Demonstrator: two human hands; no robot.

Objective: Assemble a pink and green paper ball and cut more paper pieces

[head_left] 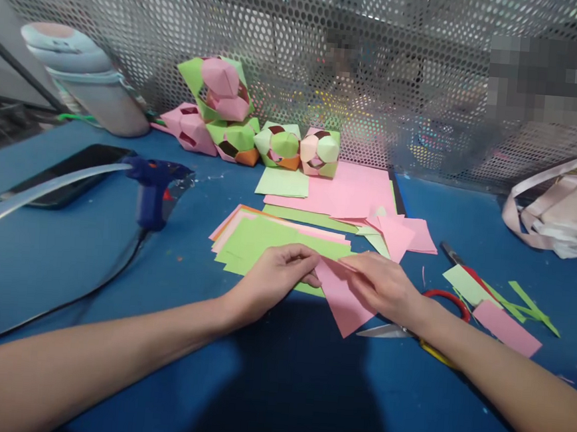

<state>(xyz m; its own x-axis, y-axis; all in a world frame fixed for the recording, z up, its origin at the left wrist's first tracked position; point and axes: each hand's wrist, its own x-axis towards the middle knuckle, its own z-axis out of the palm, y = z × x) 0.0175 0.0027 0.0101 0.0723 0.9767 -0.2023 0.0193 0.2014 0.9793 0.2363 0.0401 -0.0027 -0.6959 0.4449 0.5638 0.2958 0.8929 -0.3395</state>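
A piece of pink paper (pixel 344 300) is pinched between my two hands, one corner pointing down toward me. My left hand (pixel 284 272) grips its left edge with thumb and fingertips. On the opposite side, my right hand (pixel 383 283) closes on the upper right edge. Beneath them lies a fanned stack of green paper (pixel 256 240), with pink and orange sheets showing at its back edge. Scissors (pixel 444 301) with red and yellow handles lie partly under my right forearm, their blades pointing left.
Several folded paper balls (pixel 277 145) line the perforated metal screen (pixel 293 30). A blue glue gun (pixel 153 195) stands at left near a dark phone (pixel 66 175) and a bottle (pixel 89 84). Paper scraps (pixel 507 326) lie right, below a pale bag (pixel 564 204). Large pink sheets (pixel 355 185) lie behind the stack.
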